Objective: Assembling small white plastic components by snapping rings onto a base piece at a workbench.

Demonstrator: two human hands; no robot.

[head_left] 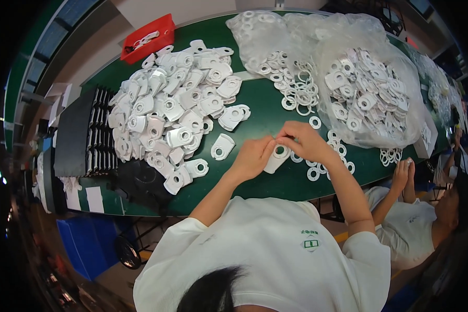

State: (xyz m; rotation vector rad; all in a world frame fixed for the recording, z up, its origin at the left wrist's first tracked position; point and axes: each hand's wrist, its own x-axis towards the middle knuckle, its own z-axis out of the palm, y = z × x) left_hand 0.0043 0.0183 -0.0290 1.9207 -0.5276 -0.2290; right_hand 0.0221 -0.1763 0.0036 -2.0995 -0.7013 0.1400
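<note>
Both my hands meet over the green table, holding one white plastic part [274,163] with a flat body and a round hole at its rounded end. My left hand [253,157] pinches its left edge near the hole. The fingers of my right hand [305,141] close on the top of the same part. Just left of my left hand lies a similar single part [223,147]. Beside my right wrist are loose white rings [313,173]. A large heap of the white plastic parts [177,99] spreads to the left.
Clear plastic bags [366,93] with more white parts and rings stand at the back right. A red bin [150,37] sits at the back left, a stack of black trays [83,135] at the left. A co-worker's hands [402,177] are at the right.
</note>
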